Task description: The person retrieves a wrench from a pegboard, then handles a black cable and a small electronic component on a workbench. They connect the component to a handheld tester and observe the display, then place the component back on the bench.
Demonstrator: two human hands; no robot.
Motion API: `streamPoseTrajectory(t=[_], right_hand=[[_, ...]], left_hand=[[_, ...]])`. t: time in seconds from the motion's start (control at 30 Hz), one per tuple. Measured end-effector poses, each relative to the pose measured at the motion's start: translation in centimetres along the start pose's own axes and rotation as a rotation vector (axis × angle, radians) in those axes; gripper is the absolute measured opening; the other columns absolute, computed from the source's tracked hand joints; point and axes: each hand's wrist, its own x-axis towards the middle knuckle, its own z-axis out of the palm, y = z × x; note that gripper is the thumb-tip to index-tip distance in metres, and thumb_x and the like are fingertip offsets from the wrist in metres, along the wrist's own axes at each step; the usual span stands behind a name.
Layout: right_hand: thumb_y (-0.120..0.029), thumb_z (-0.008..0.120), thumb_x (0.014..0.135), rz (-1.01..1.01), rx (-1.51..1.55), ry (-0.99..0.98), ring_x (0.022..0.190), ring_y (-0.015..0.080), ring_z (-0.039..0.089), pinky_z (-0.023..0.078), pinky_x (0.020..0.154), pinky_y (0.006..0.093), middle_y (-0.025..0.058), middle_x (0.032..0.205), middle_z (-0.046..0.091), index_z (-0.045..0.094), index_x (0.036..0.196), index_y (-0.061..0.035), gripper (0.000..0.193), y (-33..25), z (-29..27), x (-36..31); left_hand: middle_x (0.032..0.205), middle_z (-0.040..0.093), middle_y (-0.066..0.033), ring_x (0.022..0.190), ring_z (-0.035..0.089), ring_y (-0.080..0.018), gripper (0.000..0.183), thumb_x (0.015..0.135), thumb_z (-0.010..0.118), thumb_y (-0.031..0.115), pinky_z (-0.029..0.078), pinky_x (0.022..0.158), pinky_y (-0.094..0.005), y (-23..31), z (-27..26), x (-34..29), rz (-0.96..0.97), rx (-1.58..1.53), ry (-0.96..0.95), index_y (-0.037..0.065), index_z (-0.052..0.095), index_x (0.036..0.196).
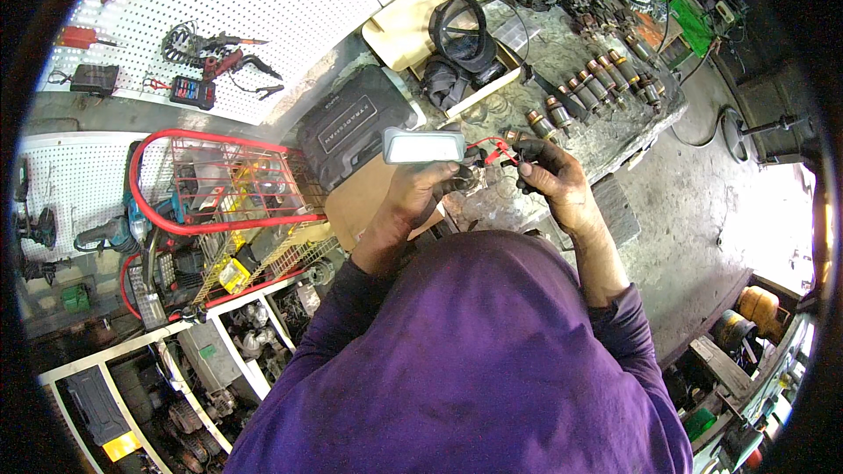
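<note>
Above the workbench, my left hand (420, 191) is closed at the lower right edge of a flat rectangular lamp-like unit (425, 148) with a pale face and grey frame. A thin red wire (479, 140) runs from the unit's right end toward my other hand. My right hand (555, 177), thumb and fingers pinched and dark with grime, grips a lead. A small red clip (498, 154) sits between the two hands, on the same wiring. What lies under my left fingers is hidden.
Several cylindrical metal parts (590, 88) stand on the worn bench (527, 197). Behind are an opened carton (479, 101) holding a black cap-like item and a black tool case (356, 127). A red-rimmed wire basket (219, 183) stands left, below a white pegboard (228, 0) with hanging tools.
</note>
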Motion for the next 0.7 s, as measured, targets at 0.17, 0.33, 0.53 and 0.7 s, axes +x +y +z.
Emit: streamPoseTrajectory(t=[0.17, 0.33, 0.53, 0.7], right_hand=[[-0.029, 0.082, 0.091, 0.010, -0.030, 0.017, 0.087, 0.0131, 0.062, 0.051, 0.077, 0.0293, 0.0050, 0.100, 0.069, 0.062, 0.131, 0.0007, 0.054, -0.03, 0.02, 0.02], [-0.029, 0.082, 0.091, -0.003, -0.004, -0.003, 0.085, 0.0129, 0.061, 0.050, 0.076, 0.0288, 0.0038, 0.098, 0.069, 0.064, 0.127, -0.0001, 0.050, -0.24, 0.13, -0.06], [-0.029, 0.082, 0.091, -0.005, 0.025, 0.008, 0.085, 0.0129, 0.061, 0.050, 0.076, 0.0287, 0.0036, 0.098, 0.069, 0.064, 0.129, -0.0003, 0.051, 0.07, 0.16, -0.01], [-0.029, 0.082, 0.091, -0.001, 0.049, -0.001, 0.085, 0.0131, 0.061, 0.050, 0.077, 0.0289, 0.0045, 0.100, 0.070, 0.063, 0.131, 0.0006, 0.053, 0.33, 0.05, 0.06]], left_hand=[[0.129, 0.065, -0.0142, 0.115, 0.067, -0.0260, 0.046, 0.098, 0.061, 0.003, 0.059, 0.095, -0.0412, 0.22, 0.20, -0.07, 0.037, 0.012, -0.038, -0.003, 0.052, 0.143], [0.128, 0.065, -0.0148, 0.114, 0.068, -0.0261, 0.045, 0.101, 0.060, 0.003, 0.060, 0.094, -0.0413, 0.45, 0.32, -0.04, 0.015, -0.024, -0.045, -0.003, 0.050, 0.144], [0.126, 0.067, -0.0151, 0.113, 0.068, -0.0265, 0.046, 0.099, 0.062, 0.003, 0.060, 0.093, -0.0415, 0.83, 0.52, -0.13, -0.004, 0.004, -0.024, -0.003, 0.050, 0.144], [0.126, 0.067, -0.0158, 0.112, 0.069, -0.0269, 0.049, 0.097, 0.064, 0.001, 0.060, 0.093, -0.0409, 0.99, 0.66, -0.11, 0.046, 0.165, 0.018, -0.003, 0.050, 0.144]])
